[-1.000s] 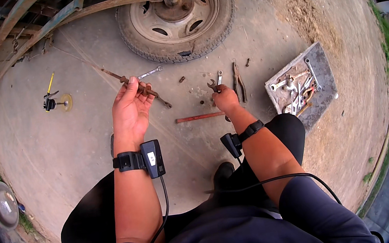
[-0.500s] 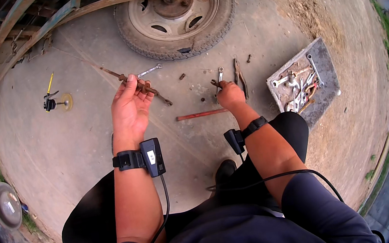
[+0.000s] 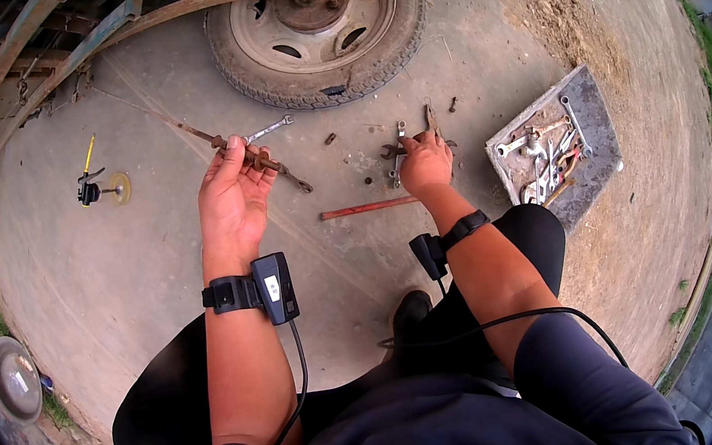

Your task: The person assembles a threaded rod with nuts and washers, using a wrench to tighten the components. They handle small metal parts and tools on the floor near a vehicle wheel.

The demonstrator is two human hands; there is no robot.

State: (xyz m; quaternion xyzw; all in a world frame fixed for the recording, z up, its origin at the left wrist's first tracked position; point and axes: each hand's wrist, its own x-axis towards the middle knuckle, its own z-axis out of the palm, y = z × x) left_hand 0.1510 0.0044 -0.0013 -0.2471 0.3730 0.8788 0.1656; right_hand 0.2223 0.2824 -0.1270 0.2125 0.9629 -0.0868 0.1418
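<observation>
My left hand (image 3: 227,181) is closed round a rusty threaded rod (image 3: 261,161) with nuts on it. A thin rusty length runs from its upper end toward the far left. Close beyond those fingers is a silver combination wrench (image 3: 270,129); whether they touch it is unclear. My right hand (image 3: 427,162) reaches down over tools on the concrete, its fingertips hidden. A dark open-end wrench (image 3: 391,151) shows its jaw left of that hand. Around it are a silver wrench (image 3: 400,130) and a pair of pliers (image 3: 430,115), partly covered by the hand.
A tyre on a rusty wheel (image 3: 321,36) stands ahead under a metal frame. At right is a grey tray (image 3: 597,120) of tools. A red bar (image 3: 368,208) and small bolts (image 3: 330,139) lie between my hands. Far left is a black-and-yellow tool with a round brush (image 3: 117,190).
My right hand has moved slightly forward and right, onto the dark wrench and pliers, and more of the dark wrench's jaw shows. The left hand keeps its hold on the rusty rod.
</observation>
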